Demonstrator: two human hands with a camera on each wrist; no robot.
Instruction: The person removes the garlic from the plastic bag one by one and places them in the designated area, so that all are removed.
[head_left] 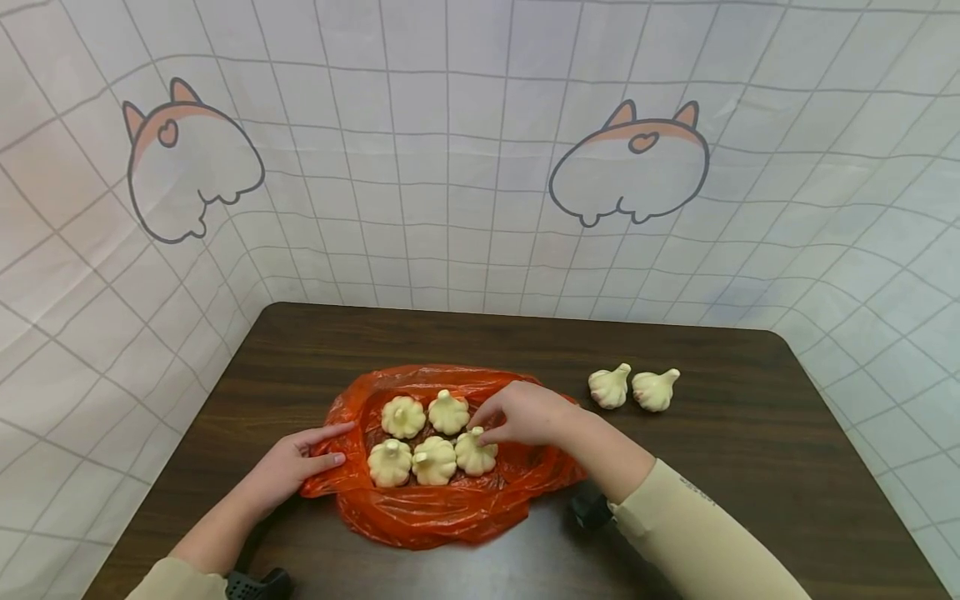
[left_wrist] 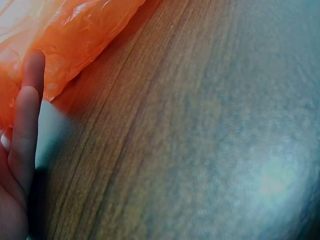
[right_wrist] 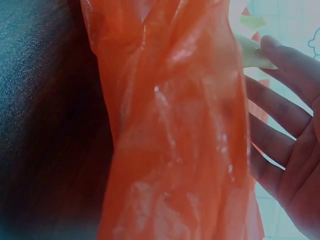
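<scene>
The right hand (head_left: 529, 415) pinches a garlic bulb (head_left: 476, 457) in the red plastic bag (head_left: 431, 521); the left hand (head_left: 283, 468), fingers straight, touches its side.

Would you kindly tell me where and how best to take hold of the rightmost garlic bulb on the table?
I'd pinch the stem of the rightmost garlic bulb, coming from above and the right. The stem juts up and rightward, narrower than the rounded body, while the other loose bulb sits close on the left, likely leaving less finger room there.

Bag (head_left: 427, 515) red; garlic (head_left: 434, 463) lt yel; table (head_left: 750, 467) dk brn; backdrop (head_left: 469, 200) gridded wht.
</scene>
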